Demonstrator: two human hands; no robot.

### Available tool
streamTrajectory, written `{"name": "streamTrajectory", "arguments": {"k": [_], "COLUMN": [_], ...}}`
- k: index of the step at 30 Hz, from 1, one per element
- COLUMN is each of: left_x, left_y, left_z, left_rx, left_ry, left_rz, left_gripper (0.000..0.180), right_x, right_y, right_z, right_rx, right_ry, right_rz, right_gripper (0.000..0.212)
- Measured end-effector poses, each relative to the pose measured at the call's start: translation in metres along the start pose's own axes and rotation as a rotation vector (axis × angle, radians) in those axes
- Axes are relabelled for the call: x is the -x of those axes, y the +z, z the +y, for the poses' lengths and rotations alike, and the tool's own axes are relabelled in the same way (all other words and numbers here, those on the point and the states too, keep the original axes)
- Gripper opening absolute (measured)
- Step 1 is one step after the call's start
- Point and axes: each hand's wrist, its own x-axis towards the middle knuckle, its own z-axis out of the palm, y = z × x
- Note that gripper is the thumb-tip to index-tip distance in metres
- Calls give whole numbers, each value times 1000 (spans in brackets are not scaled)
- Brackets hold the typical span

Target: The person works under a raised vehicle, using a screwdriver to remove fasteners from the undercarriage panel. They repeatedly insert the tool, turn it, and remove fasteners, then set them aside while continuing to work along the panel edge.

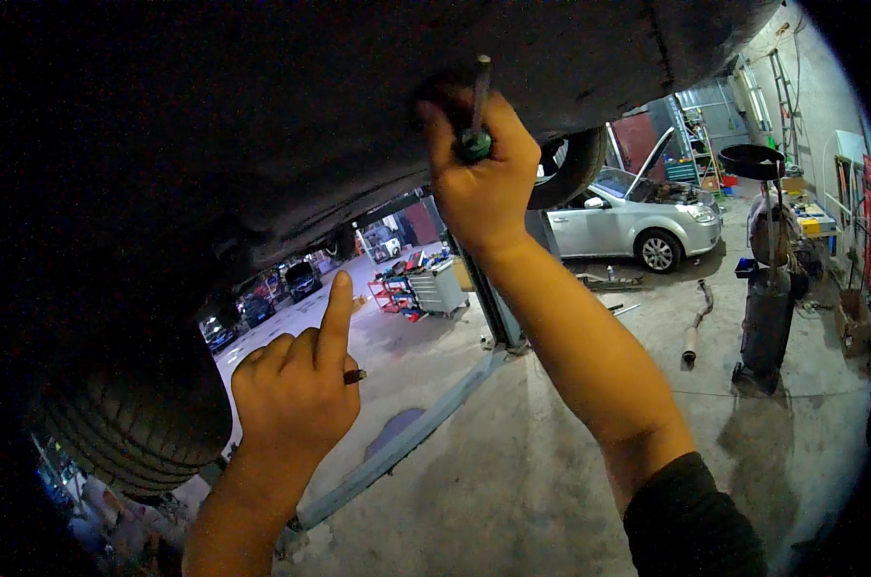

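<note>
beneath the dark underbody (599,62), the right hand (483,183) grips a green-handled tool (478,115), the left hand (296,394) a small dark piece (356,376); a silver car (628,224) stands far right on concrete floor (512,462).

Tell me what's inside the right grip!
The right grip holds a tool: its metal shaft sticks up, and a bit of green, maybe the handle, shows. The rest is covered, so I can't see its whole shape.

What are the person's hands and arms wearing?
No gloves: the left hand and right hand are bare. No watch or bracelet shows on either wrist. A black sleeve ends near the right elbow; no sleeve shows on the left forearm.
</note>
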Motion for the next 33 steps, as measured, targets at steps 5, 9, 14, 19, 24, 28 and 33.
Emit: {"name": "streamTrajectory", "arguments": {"k": [5, 9, 14, 19, 24, 28, 33], "left_x": [-2, -18, -56, -80, -93, -99, -101], "left_y": [4, -3, 9, 19, 28, 31, 34], "left_z": [2, 5, 6, 5, 9, 10, 15], "left_rx": [14, 12, 159, 144, 103, 96, 150], "left_ry": [7, 27, 1, 0, -11, -73, -120], "left_rz": [9, 31, 128, 183, 225, 198, 129], "left_gripper": [76, 78, 77, 82, 85, 86, 89], "right_x": [-1, -4, -2, -5, -12, -16, -27], "right_y": [4, 7, -1, -10, -12, -14, -25], "right_z": [-8, -12, -6, -13, -9, -16, -23], "right_rx": [-11, -61, -91, -44, 20, -82, -146], "right_ry": [146, 166, 179, 32, -16, 229, 350], "right_rz": [-1, 21, -38, -102, -99, -139, -265], "right_gripper": [14, 19, 19, 20, 17, 21, 27]}}
